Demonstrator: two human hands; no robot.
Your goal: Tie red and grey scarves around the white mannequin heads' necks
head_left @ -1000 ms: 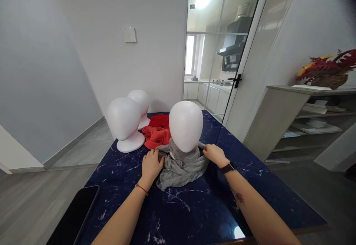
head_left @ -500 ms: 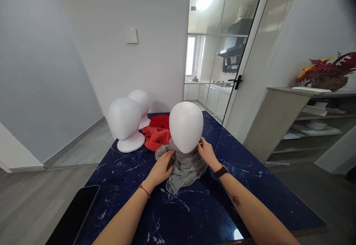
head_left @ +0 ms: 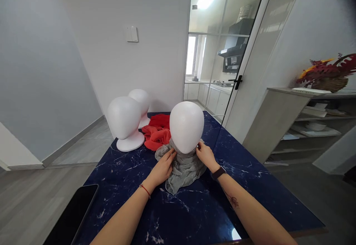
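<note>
A grey sheer scarf (head_left: 185, 172) is wrapped around the neck of a white mannequin head (head_left: 186, 126), with its loose end spread over the table in front. My left hand (head_left: 163, 166) rests against the scarf on the left side of the neck, fingers stretched out and thumb apart. On the other side, my right hand (head_left: 206, 155) pinches the scarf's edge just beside the head's jaw. The head stands upright; the scarf hides its neck and base.
Two more white mannequin heads, one nearer (head_left: 124, 117) and one behind it (head_left: 141, 100), stand at the left. Red cloths (head_left: 157, 137) lie between them and the wrapped head. A black phone (head_left: 72, 213) lies at the dark blue marbled table's (head_left: 178, 222) left edge.
My right hand has shifted slightly left along the scarf, its fingers closer together beside the neck. My left hand has slid a little toward the neck. The head stays in place.
</note>
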